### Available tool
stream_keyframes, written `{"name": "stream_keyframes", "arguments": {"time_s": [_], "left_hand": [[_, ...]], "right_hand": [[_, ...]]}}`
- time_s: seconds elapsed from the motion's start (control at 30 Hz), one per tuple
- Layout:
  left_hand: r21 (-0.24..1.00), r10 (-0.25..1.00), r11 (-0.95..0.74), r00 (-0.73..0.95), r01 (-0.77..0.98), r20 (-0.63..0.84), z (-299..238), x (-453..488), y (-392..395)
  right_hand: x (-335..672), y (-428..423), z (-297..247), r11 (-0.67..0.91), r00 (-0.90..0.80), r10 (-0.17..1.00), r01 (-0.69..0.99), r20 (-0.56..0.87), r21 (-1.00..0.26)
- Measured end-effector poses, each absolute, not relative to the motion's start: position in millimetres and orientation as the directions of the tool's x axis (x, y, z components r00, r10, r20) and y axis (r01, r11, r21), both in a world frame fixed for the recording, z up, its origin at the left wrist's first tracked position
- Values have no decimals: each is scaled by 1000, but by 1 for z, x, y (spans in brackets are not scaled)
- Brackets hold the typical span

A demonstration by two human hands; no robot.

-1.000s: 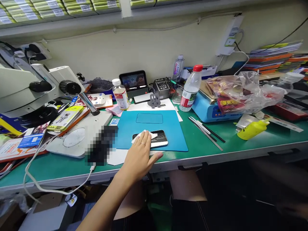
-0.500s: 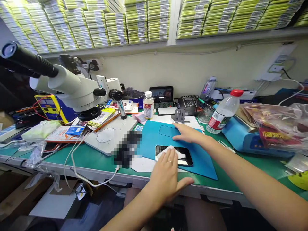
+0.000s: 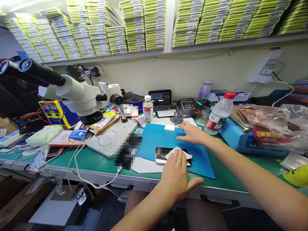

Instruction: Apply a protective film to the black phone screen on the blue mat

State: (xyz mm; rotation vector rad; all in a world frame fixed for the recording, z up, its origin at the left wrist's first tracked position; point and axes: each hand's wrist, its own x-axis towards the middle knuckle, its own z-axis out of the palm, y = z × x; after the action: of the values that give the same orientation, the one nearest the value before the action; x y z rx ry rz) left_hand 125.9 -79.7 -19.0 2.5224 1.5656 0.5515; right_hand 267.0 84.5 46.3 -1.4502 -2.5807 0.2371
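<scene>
My left hand [image 3: 176, 170] lies palm down with its fingers together, pressing a folded white cloth [image 3: 188, 156] onto the glass of a smartphone [image 3: 160, 155]. Its thumb sticks out to the right. Beneath both is a blue mat [image 3: 149, 141], where the phone lies flat near the front edge. Farther back on that mat, my right hand [image 3: 192, 133] rests with fingers stretched out and apart, at the right end of a thin see-through sheet [image 3: 169, 127] that catches a bright white glare. Whether the fingertips touch the sheet I cannot tell.
A microscope [image 3: 79, 96] stands left on its white base [image 3: 92, 145]. Behind the mat are a small bottle [image 3: 148, 109], a grey stand [image 3: 178, 118] and a lit screen [image 3: 163, 97]. A red-capped bottle [image 3: 219, 114] is by my right forearm. A blurred-out dark object [image 3: 128, 150] lies left of the mat.
My left hand and the cloth have slid right across the phone, baring more of its left end. My right hand stays over the mat. White glare now shows on the see-through sheet.
</scene>
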Motion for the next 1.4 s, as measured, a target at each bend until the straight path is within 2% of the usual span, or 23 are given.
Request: {"name": "stream_keyframes", "arguments": {"time_s": [0.07,0.17,0.23,0.33,0.43,0.63,0.9,0.97,1.07,1.17,1.23,1.4], "left_hand": [[261,873,-476,414,840,257,-23,112,-92],[202,885,-439,383,875,266,-28,79,-101],[181,916,-366,318,913,245,-27,65,-93],[209,940,-318,280,925,193,-22,72,-73],[270,917,-391,348,880,193,-18,108,-62],[295,882,-466,414,834,223,-20,154,-76],[122,889,-405,360,906,284,-32,83,-106],[127,883,-399,343,908,320,-33,62,-107],[216,857,-441,338,871,388,-31,39,-103],[299,839,-474,321,828,440,-23,29,-89],[300,839,-460,297,836,457,-13,27,-67],[279,885,-290,145,915,443,16,25,9]], "right_hand": [[290,73,43,484,-455,875,818,164,-310],[324,48,30,404,-268,914,669,304,-624],[338,27,19,337,-134,940,484,313,-808],[345,-5,3,286,-19,956,275,292,-918],[343,-24,-8,318,42,944,153,328,-936],[342,-28,-17,353,85,928,100,362,-930],[344,-28,-16,274,197,943,-7,267,-962],[343,-29,-13,257,186,950,-19,249,-966],[341,-28,-12,249,158,956,0,246,-969],[340,-27,-11,233,132,964,-7,230,-973],[338,-27,-8,215,124,970,-22,211,-976],[330,-36,-2,193,73,979,1,192,-981]]}}
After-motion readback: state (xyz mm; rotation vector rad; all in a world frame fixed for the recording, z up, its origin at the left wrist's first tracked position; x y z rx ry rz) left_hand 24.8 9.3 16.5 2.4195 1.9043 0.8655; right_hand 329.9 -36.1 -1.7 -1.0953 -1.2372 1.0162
